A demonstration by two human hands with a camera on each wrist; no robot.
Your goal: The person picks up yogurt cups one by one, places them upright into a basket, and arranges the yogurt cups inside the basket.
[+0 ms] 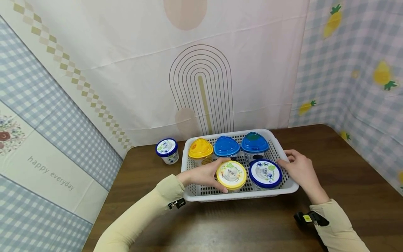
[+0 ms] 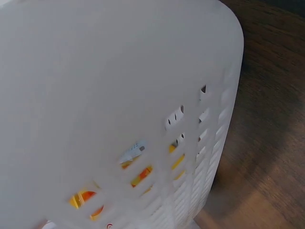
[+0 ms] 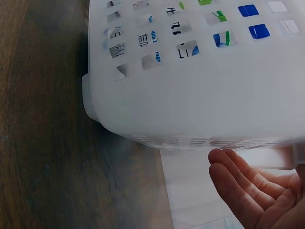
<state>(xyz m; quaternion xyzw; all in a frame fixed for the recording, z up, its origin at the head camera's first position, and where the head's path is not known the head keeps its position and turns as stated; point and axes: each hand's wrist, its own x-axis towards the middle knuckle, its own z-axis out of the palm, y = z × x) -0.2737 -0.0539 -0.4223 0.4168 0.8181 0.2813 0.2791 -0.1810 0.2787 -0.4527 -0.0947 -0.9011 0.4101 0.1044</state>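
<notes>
A white plastic basket (image 1: pixel 240 197) with slotted walls holds several lidded tubs. My left hand (image 1: pixel 206 174) reaches over its left front part and grips a tub with a round yellow-rimmed lid (image 1: pixel 232 175), thumb in front and fingers behind. At the basket's right end, my right hand (image 1: pixel 299 169) holds the rim, thumb over the edge and fingers along the outside wall. The right wrist view shows the fingers (image 3: pixel 238 179) against that wall. Beside the yellow-rimmed tub sits one with a dark blue round lid (image 1: pixel 265 174).
Behind them in the basket stand a tub with a yellow triangular lid (image 1: pixel 200 148) and two with blue triangular lids (image 1: pixel 226 146). Left of the basket, a small blue-lidded tub (image 1: pixel 167 150) stands on the brown wooden table (image 1: pixel 141 175). Patterned cloth (image 1: pixel 252 70) hangs behind.
</notes>
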